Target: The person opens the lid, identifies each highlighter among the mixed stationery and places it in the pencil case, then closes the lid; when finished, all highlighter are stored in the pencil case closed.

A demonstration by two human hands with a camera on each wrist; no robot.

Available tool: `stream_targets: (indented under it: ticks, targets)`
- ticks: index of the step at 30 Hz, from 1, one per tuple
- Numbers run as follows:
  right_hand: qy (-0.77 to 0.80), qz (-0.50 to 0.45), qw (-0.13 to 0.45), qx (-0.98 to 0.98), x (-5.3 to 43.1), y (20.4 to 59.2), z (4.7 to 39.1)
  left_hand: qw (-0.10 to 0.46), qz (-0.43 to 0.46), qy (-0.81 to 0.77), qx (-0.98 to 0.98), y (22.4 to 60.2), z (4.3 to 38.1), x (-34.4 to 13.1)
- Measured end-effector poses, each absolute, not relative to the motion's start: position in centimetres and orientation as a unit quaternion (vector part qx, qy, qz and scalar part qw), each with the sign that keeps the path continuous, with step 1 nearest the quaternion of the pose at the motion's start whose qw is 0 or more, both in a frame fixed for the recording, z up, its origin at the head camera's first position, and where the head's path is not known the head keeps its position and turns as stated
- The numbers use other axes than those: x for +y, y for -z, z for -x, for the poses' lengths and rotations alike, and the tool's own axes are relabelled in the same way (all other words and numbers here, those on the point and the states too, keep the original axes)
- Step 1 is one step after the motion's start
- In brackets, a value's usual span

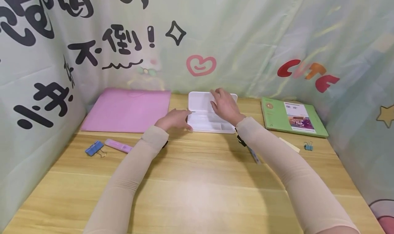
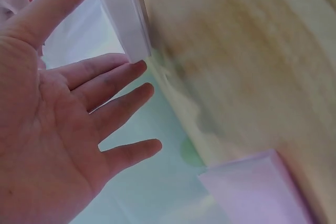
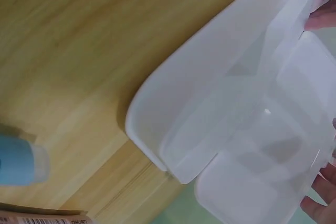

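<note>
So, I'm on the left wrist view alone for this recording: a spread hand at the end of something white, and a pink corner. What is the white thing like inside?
Observer: The white case at the left hand has a base divided into compartments.
Operator: And what lies near that pink corner?
Observer: A blue binder clip, on the table nearer the person than the pink folder.
Operator: Anything on the case's other side?
Observer: Yes, a green pad lies to its right.
</note>
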State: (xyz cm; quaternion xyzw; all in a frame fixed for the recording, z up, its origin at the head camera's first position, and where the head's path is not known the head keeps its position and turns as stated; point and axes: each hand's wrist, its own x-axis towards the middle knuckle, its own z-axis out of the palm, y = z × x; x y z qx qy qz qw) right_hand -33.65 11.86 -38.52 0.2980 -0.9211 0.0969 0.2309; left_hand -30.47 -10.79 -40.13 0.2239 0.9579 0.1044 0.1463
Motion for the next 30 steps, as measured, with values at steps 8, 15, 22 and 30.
stream_targets:
  ticks: [8, 15, 22, 30]
  targets:
    - [-0.089, -0.274, 0.191, -0.938, 12.3, 38.8, 33.6, 0.142, -0.221, -0.107, 0.959, 40.1, 30.4, -10.5]
    - [-0.086, -0.270, 0.127, -0.951, 12.6, 38.9, 33.1, 0.147, -0.224, -0.102, 0.958, 40.0, 30.3, -10.8]
    - [-0.105, -0.272, 0.072, -0.954, 13.2, 39.5, 33.2, 0.170, -0.214, -0.109, 0.956, 39.9, 30.2, -11.0]
    - [-0.109, -0.276, 0.066, -0.953, 13.5, 39.6, 33.1, 0.182, -0.225, -0.108, 0.951, 39.3, 29.8, -10.7]
